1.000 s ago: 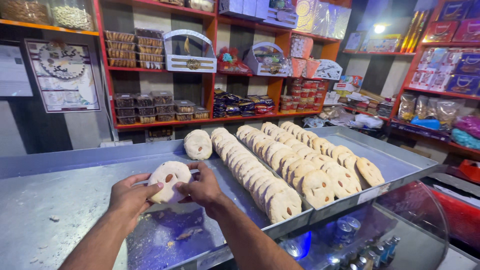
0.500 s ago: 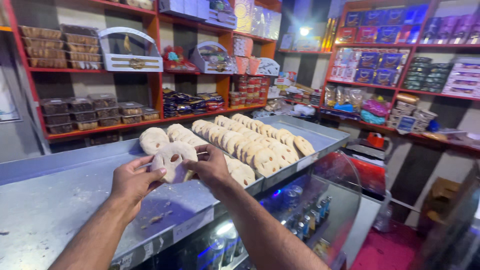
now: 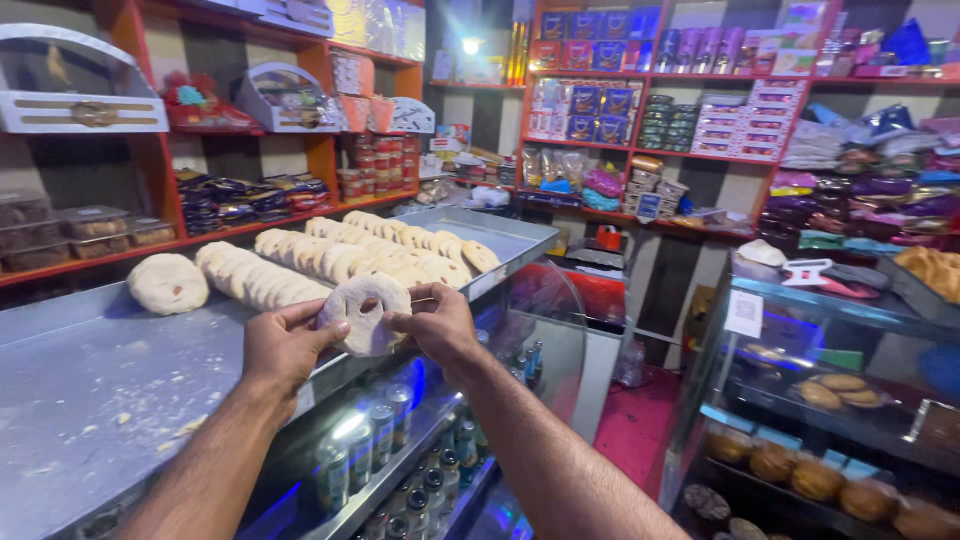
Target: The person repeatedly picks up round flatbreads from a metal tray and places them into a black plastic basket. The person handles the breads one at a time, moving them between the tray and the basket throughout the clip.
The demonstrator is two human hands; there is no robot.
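Observation:
Both hands hold one round pale flatbread (image 3: 364,312) with holes pressed into it, upright over the edge of a metal tray (image 3: 80,380). My left hand (image 3: 283,347) grips its left rim and my right hand (image 3: 432,322) pinches its right rim. Behind it, rows of similar flatbreads (image 3: 340,255) lie overlapping on the tray, and a single one (image 3: 167,283) sits apart at the left.
Crumbs dot the bare tray surface. Under the tray a glass counter (image 3: 420,450) holds bottles. Red shelves (image 3: 250,190) of packaged goods line the walls. A second glass case (image 3: 830,420) with baked goods stands at the right, across a red floor (image 3: 640,430).
My view has swung right, toward the shop's right side. The hands have lifted the flatbread off the tray and carried it out over the tray's edge.

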